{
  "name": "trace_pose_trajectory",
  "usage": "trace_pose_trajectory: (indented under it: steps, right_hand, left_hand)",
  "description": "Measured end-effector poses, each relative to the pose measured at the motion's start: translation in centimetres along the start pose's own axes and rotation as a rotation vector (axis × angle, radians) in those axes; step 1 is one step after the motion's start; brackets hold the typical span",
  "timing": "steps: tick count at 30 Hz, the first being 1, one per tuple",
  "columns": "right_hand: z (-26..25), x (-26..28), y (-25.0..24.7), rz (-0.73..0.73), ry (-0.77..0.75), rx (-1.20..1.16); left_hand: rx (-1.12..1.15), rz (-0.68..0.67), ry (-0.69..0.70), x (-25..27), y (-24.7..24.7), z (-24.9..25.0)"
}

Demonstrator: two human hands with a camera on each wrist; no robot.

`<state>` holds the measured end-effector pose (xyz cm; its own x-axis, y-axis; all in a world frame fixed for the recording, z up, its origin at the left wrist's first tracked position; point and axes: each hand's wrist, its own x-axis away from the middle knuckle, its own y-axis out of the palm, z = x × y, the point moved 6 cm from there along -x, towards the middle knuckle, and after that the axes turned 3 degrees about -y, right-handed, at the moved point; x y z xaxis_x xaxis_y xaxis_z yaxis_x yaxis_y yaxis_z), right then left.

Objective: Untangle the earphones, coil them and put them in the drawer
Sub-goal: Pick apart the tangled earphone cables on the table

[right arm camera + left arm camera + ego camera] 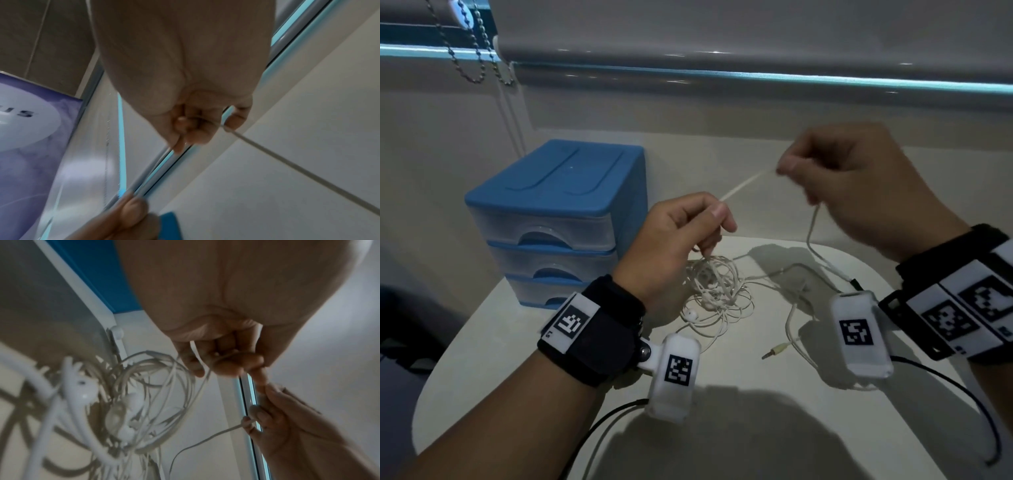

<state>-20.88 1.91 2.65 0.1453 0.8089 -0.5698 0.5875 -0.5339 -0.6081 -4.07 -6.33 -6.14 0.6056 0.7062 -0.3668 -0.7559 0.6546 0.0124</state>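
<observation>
— Both hands pinch one stretch of earphones (748, 183) cord: left hand (674, 236), right hand (859, 178).
— Progress?
— Early. Tangle (717, 291) lies on the bench (774, 394) right of the drawer unit (558, 219), whose drawers seem closed; coiling and stowing remain.

Home room: roller blind (722, 27), plastic drawer unit (558, 219), white table (722, 428).
</observation>
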Motion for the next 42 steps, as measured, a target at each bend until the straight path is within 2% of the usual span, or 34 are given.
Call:
trace_pose_trajectory:
  steps: [6,9,11,12,14,20,21,24,25,28,30,32,34,39,42]
  right_hand:
    - [4.9,0.1,-6.4,0.526,0.205,-0.105]
    - [6.2,0.6,-8.9,0.673,0.258,-0.194]
    - [6.9,0.7,-9.4,0.690,0.306,-0.258]
    - [7.2,0.8,-9.2,0.653,0.342,-0.271]
    - [7.4,0.8,-7.7,0.480,0.400,-0.237]
    - [3.6,2.4,-0.9,-0.289,0.284,0.034]
    - [3.1,2.6,-0.3,-0.324,0.270,0.077]
    - [1.2,2.1,0.4,-0.222,0.189,0.029]
    - [0.3,1.9,0.9,-0.250,0.138,0.006]
    - [-1.5,1.9,3.9,-0.504,0.000,0.054]
    - [-1.5,1.7,5.2,-0.574,-0.031,0.102]
    - [-1.6,1.4,5.0,-0.516,-0.032,0.080]
    - [-1.2,0.8,3.7,-0.373,-0.022,0.016]
    - [1.7,-0.5,-1.4,0.135,0.094,-0.296]
    - [3.4,-1.0,-4.2,0.381,0.140,-0.335]
  left_hand:
    - [-0.037,0.062,0.024,-0.5,-1.1,0.2]
    - [-0.006,0.035,0.022,-0.6,-1.0,0.0]
    - [0.041,0.038,0.017,-0.6,-1.1,0.0]
    - [0.063,0.046,0.017,-0.6,-1.1,0.0]
    - [0.091,0.057,0.020,-0.6,-1.1,0.1]
    - [0.007,0.028,-0.013,-0.2,-0.7,0.3]
    - [-0.007,0.026,-0.025,-0.2,-0.7,0.2]
    - [-0.033,0.012,-0.059,0.0,-0.7,0.1]
    - [-0.027,-0.007,-0.066,0.1,-0.4,0.1]
    - [0.018,-0.062,-0.083,0.4,0.3,0.1]
    - [0.039,-0.081,-0.084,0.3,0.5,0.0]
    - [0.048,-0.066,-0.084,0.3,0.3,0.0]
    - [0.031,-0.028,-0.078,0.2,0.0,0.1]
    - [0.032,0.014,-0.079,0.3,0.1,0.4]
    - [0.104,0.043,-0.101,0.5,0.1,0.2]
